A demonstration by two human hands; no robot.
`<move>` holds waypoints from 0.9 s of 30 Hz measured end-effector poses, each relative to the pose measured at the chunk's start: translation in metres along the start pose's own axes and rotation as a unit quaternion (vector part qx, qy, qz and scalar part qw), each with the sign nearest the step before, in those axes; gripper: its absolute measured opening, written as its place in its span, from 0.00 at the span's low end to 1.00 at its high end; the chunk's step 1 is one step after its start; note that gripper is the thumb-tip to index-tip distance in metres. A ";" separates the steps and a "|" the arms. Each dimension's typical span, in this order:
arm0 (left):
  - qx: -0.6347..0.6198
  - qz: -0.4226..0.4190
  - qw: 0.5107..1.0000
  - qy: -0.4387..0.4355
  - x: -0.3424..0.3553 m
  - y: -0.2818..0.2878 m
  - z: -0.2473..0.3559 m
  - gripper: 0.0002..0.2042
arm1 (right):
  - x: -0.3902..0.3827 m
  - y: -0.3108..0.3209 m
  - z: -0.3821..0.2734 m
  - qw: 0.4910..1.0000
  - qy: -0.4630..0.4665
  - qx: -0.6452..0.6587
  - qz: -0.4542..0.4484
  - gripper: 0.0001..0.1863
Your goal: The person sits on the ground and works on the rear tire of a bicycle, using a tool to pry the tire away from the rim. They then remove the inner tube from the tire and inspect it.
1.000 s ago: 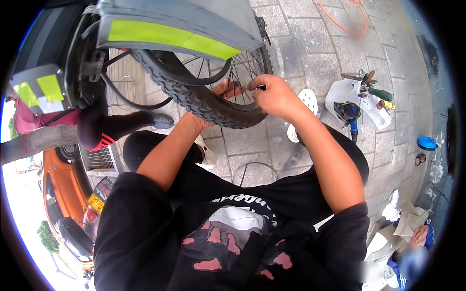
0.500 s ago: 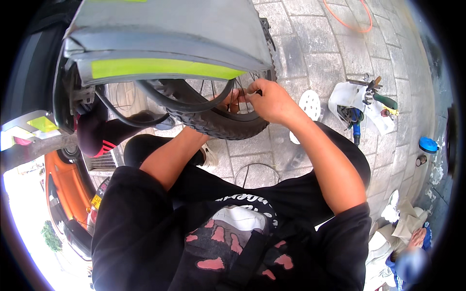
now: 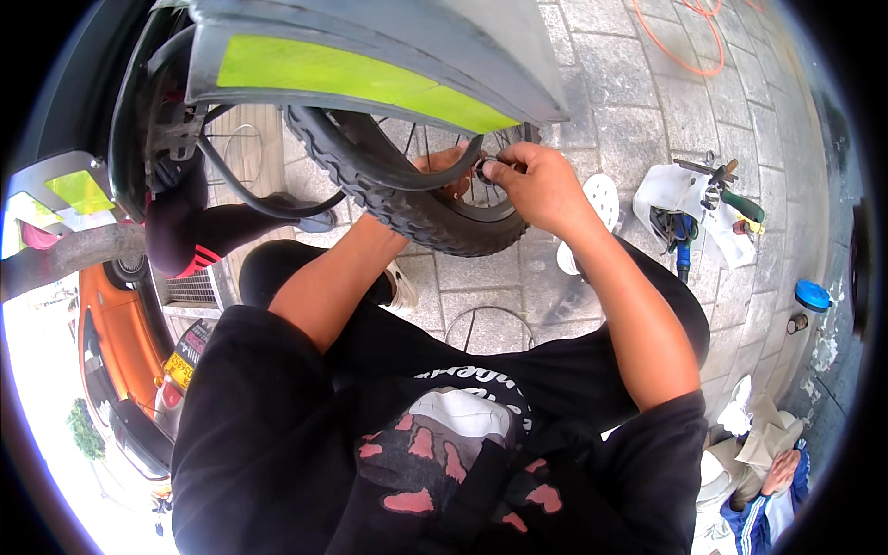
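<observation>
A bicycle wheel with a knobby black tyre [image 3: 453, 237] stands between my knees, partly hidden under a grey box [image 3: 407, 37] with a yellow-green band. My left hand [image 3: 446, 165] reaches in behind the tyre to the spokes. Its fingers look bent; a curved black tube [image 3: 407, 178] covers part of them, and what they hold is hidden. From the other side, my right hand [image 3: 541, 190] pinches a small dark round part [image 3: 484, 169] between thumb and fingers, among the spokes and close to the left fingertips.
On the paving at right lies a white sheet [image 3: 668, 190] with pliers, a green-handled tool [image 3: 740, 203] and a blue-handled tool [image 3: 683, 254]. Farther out are a blue round lid [image 3: 812, 296] and an orange hose [image 3: 680, 65]. Another person's dark leg [image 3: 222, 213] is at left, a seated person [image 3: 768, 481] lower right.
In the picture, the box has shifted right and tilted. My right hand has moved slightly right and down, and the small dark round part now shows in its fingers. The left hand remains at the spokes.
</observation>
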State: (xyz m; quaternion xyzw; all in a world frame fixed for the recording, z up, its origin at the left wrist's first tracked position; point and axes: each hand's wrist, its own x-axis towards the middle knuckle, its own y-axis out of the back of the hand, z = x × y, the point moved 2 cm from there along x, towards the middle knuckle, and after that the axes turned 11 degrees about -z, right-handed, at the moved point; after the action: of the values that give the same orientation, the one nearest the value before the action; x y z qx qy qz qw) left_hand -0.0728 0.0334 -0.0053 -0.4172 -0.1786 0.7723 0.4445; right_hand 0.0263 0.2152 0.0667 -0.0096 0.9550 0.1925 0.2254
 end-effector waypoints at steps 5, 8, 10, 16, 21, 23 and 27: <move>-0.003 0.035 0.999 0.028 -0.008 -0.012 0.003 0.19 | 0.000 -0.005 -0.015 0.969 -0.036 0.221 -0.102 0.12; -0.064 -0.003 0.998 -0.006 -0.011 -0.005 -0.005 0.19 | 0.004 -0.010 -0.011 0.956 0.043 0.268 -0.108 0.12; -0.083 -0.009 0.995 -0.055 -0.016 -0.010 -0.007 0.21 | 0.005 -0.011 -0.009 0.937 0.057 0.324 -0.117 0.12; -0.054 -0.078 0.995 -0.033 -0.030 -0.035 0.013 0.23 | 0.009 -0.014 -0.004 0.905 -0.001 0.401 -0.141 0.13; -0.102 -0.012 0.995 -0.017 -0.034 -0.037 0.016 0.15 | 0.009 -0.014 -0.010 0.897 -0.001 0.426 -0.120 0.13; -0.106 -0.038 0.994 -0.013 -0.029 -0.021 0.008 0.15 | 0.006 -0.010 -0.015 0.904 -0.003 0.411 -0.121 0.13; -0.119 -0.018 0.989 -0.087 -0.025 -0.017 -0.008 0.16 | 0.002 -0.005 -0.021 0.920 -0.015 0.371 -0.128 0.13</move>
State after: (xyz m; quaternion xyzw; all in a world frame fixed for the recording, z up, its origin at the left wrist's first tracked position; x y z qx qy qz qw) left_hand -0.0509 0.0210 0.0125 -0.3949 -0.3145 0.7708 0.3886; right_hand 0.0165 0.2033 0.0813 -0.0446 0.9450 -0.2057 0.2503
